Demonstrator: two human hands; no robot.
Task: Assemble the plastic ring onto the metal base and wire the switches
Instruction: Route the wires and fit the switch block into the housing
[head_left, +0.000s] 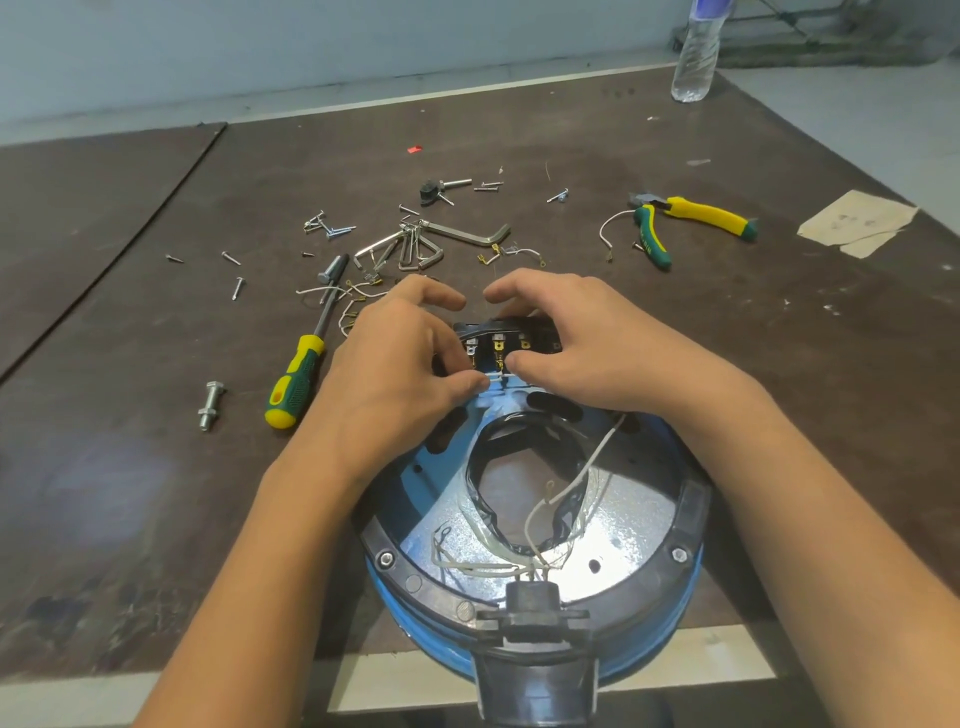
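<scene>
Left hand (400, 369) pinches a white wire (496, 378); right hand (592, 348) curls round the switches (500, 343), gripping them.

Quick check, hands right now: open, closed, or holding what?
Left hand: pinches a white wire at the switch block.
Right hand: fingers curled round the switch block.

The metal base (623, 525) is gleaming silver and catching blue reflections, while the plastic ring (693, 519) around it is showing black above a bright blue band (660, 636). The white wires (571, 483) are lying pale across it, and the black switches (511, 332) are showing brass-yellow tabs. The screwdriver (296, 384) and pliers (696, 215) are both showing yellow-and-green handles. The desk (130, 364) is looking dark brown and scuff-mottled, carrying a red scrap (414, 149) and beige paper (857, 221).
</scene>
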